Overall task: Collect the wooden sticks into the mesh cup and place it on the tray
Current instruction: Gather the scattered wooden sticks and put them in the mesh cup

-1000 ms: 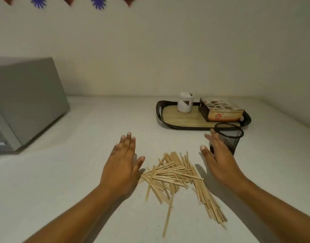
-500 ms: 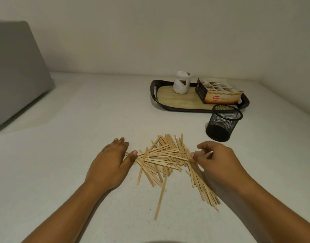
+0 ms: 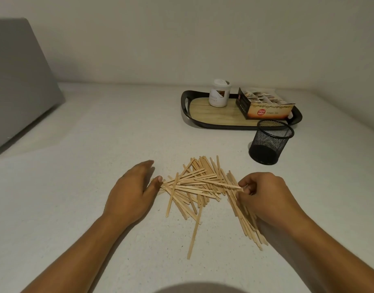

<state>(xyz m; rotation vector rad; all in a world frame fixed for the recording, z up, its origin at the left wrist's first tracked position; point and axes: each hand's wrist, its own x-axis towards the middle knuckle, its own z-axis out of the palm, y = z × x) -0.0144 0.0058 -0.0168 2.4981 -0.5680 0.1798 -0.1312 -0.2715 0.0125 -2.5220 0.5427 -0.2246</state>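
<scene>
A loose pile of wooden sticks (image 3: 192, 185) lies on the white counter in front of me. My left hand (image 3: 133, 193) rests flat on the counter at the pile's left edge, thumb touching the stick ends. My right hand (image 3: 266, 197) sits on the pile's right side with fingers curled, pinching the ends of sticks there. The black mesh cup (image 3: 270, 142) stands upright and empty beyond my right hand, just in front of the tray (image 3: 215, 117), a black-rimmed tray with a wooden floor.
On the tray stand a white jar (image 3: 219, 94) and an open cardboard box (image 3: 264, 105). A grey appliance (image 3: 19, 81) fills the far left. Walls close the counter at the back and right.
My right hand came back from beside the mesh cup to the pile and curled onto stick ends. My left hand slid in against the pile's left edge. The view tilted down.
</scene>
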